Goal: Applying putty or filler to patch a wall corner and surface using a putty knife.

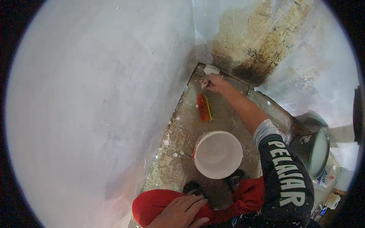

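The right hand (pixel 215 83) is extended forward to the corner of the room. Its grip is closed around the handle of a paintbrush (pixel 211 69). The paintbrush is located low in the corner, with its white head beyond the fingers, toward the meeting point of the two walls and the floor (pixel 178 131). Whether the head touches the wall or the floor cannot be determined from this view.

The left hand (pixel 178 212) lies palm down on the red trousers (pixel 154 199), over the bent left knee. Its grip is open, with the fingers extended over the cloth and hold of nothing visible.

An orange and yellow scrub brush (pixel 205 108) lies on the floor just below the right hand, apart from it. Nearer the person, a round bucket (pixel 202 147) stands upright between the scrub brush and the dark shoes (pixel 192 188); its inside is whitish.

The left wall (pixel 95 98) is pale and smooth. The right wall (pixel 319 68) carries a large yellow-brown stain (pixel 262 41), darkest near the floor. The right arm wears a black sleeve (pixel 268 148) with white lettering. To its right is a dark container (pixel 302 146) with a pale round end.
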